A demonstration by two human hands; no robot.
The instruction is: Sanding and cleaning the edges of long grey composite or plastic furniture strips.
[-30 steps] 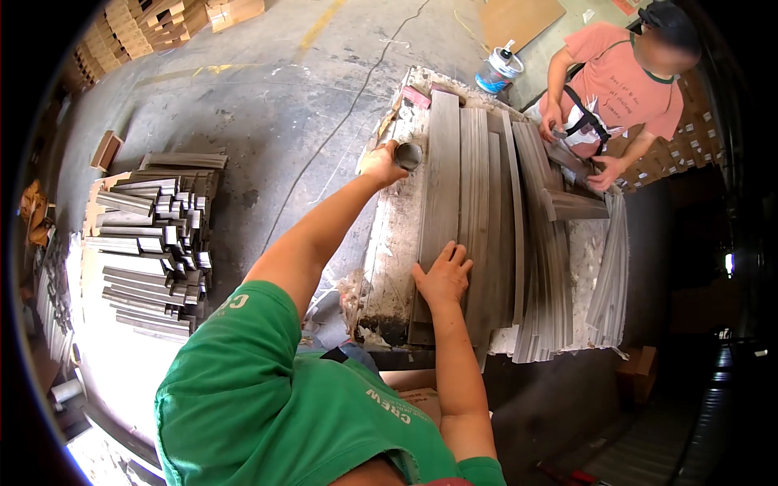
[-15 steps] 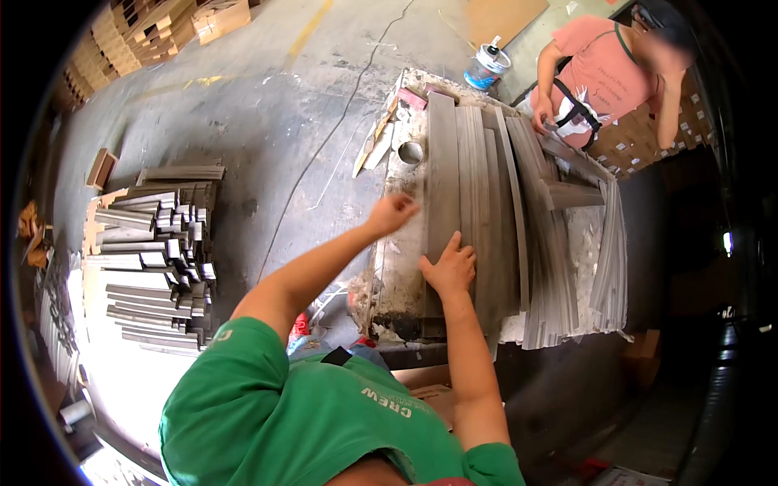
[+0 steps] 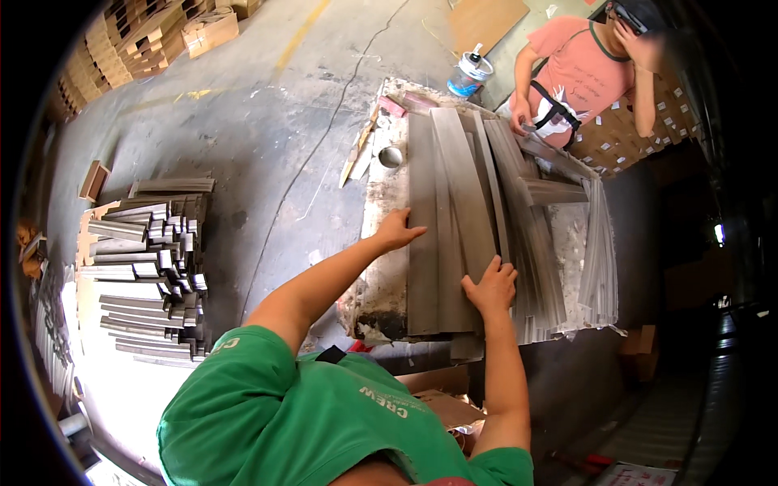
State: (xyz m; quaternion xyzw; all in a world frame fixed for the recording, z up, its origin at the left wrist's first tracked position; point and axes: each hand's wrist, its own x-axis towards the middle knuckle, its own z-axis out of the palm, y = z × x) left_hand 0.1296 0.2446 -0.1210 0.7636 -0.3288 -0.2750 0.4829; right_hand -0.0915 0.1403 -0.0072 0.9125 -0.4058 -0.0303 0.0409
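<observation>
Long grey strips (image 3: 442, 219) lie side by side along a paint-stained worktable (image 3: 377, 275). My left hand (image 3: 397, 231) rests with fingers spread on the left edge of the leftmost strip, holding nothing. My right hand (image 3: 490, 285) presses flat on the near ends of the middle strips. A small round tin (image 3: 390, 156) stands on the table beyond my left hand.
A person in a pink shirt (image 3: 579, 77) stands at the table's far end. A white plastic jar (image 3: 468, 74) sits on the floor behind it. Stacked grey strips (image 3: 150, 263) lie on the floor at left, cardboard boxes (image 3: 154, 40) farther back. A cable (image 3: 324, 138) crosses the concrete floor.
My left hand has come back from the far end near the round tin to the left edge of the strips. My right hand shifted slightly right. The other person raised a hand to the head.
</observation>
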